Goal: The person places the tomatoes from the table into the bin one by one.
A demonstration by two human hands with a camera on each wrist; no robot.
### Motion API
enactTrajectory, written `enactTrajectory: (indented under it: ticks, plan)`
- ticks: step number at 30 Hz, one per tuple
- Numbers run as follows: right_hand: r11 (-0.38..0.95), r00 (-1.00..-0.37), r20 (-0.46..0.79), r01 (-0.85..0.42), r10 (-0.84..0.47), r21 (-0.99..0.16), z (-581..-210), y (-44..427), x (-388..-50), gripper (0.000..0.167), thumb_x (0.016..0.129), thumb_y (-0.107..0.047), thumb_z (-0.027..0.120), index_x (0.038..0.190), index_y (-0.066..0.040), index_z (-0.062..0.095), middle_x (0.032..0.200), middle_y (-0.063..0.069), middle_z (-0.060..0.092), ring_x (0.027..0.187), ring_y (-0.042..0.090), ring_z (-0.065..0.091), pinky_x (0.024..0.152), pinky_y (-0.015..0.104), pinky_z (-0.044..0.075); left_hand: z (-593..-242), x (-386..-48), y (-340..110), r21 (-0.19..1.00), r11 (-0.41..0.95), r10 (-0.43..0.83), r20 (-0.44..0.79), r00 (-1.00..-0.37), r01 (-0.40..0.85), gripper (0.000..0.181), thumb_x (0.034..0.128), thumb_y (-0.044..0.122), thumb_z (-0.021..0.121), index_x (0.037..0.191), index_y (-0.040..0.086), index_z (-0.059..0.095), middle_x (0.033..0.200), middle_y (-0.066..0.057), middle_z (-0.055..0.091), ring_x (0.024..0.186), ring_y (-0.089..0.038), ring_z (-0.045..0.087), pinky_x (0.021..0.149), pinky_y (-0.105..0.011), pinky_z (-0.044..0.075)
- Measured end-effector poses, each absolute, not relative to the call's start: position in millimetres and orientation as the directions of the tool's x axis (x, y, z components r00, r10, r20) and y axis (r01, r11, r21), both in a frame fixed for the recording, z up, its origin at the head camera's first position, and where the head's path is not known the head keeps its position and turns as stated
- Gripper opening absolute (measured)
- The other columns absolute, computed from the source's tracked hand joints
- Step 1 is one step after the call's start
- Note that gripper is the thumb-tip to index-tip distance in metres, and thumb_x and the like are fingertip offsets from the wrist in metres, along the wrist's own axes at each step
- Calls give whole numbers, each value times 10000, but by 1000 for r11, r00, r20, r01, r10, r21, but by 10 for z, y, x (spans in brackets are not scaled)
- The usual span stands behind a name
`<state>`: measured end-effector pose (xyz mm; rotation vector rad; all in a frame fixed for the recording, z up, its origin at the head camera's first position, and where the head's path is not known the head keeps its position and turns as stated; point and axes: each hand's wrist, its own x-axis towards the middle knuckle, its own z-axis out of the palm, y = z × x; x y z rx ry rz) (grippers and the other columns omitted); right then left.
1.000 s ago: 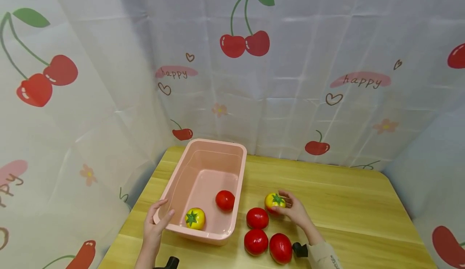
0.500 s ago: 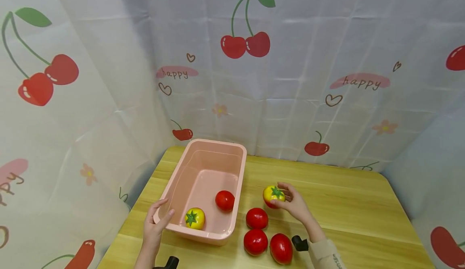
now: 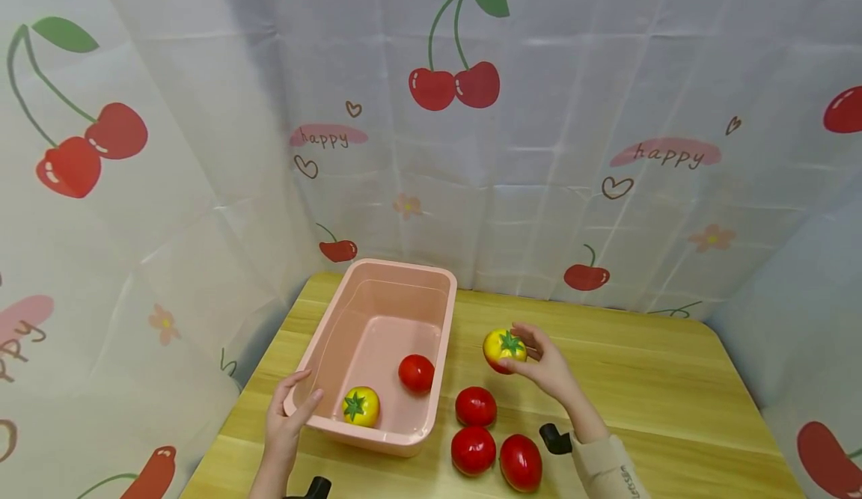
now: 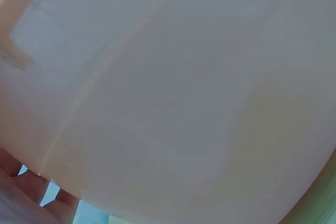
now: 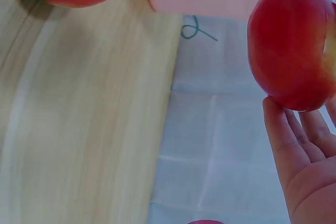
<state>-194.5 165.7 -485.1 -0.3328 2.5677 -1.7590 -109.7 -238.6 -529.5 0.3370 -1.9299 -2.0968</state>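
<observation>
Tomato (image 3: 501, 348) in wide right grip (image 3: 547, 372)

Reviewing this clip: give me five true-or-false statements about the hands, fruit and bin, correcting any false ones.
1. The right hand holds a yellow-topped fruit. True.
2. Inside the pink bin lie a red fruit and a yellow fruit. True.
3. The left hand holds a fruit. False: it holds the bin's near left corner.
4. Five red fruits lie outside the bin. False: three red fruits lie on the table.
5. The held fruit is right of the bin. True.
</observation>
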Motion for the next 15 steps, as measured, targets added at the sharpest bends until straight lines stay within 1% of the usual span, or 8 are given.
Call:
enactTrajectory:
  ticks: [4, 6, 11, 15]
  plan:
    - [364, -975, 128, -187, -182, -912, -4897, 1668, -2006, 678, 771, -207, 785, 1337, -34, 454, 1301, 171, 523, 1179, 321, 492, 985, 485, 391, -5311, -1108, -2387, 993, -86, -345, 44, -938, 78, 439, 853, -25, 632, 1247, -66, 441, 1312, 29, 389, 1200, -115, 370, 912, -158, 393]
    - [354, -972, 147, -206, -185, -912, -4899, 1667, -2026, 690, 765, -232, 789, 1338, -43, 456, 1302, 168, 525, 1178, 322, 494, 980, 493, 393, -5319, -1112, -2387, 992, -86, -343, 56, -938, 91, 435, 851, -39, 626, 1243, -71, 439, 1307, 24, 399, 1194, -114, 385, 922, -165, 392]
    - [320, -967, 172, -226, -187, -920, -4839, 1614, -2048, 684, 758, -231, 796, 1333, -58, 469, 1303, 162, 527, 1175, 319, 499, 977, 492, 395, -5320, -1105, -2388, 993, -70, -347, 60, -936, 90, 419, 859, -20, 630, 1238, -60, 456, 1296, 33, 411, 1186, -104, 382, 912, -157, 393]
    - [301, -964, 187, -238, -190, -923, -4772, 1533, -2056, 672, 759, -211, 795, 1328, -56, 472, 1296, 155, 531, 1169, 308, 505, 973, 455, 411, -5314, -1104, -2386, 994, -67, -346, 59, -936, 87, 411, 861, -23, 626, 1234, -64, 456, 1301, 27, 409, 1193, -116, 370, 907, -155, 393]
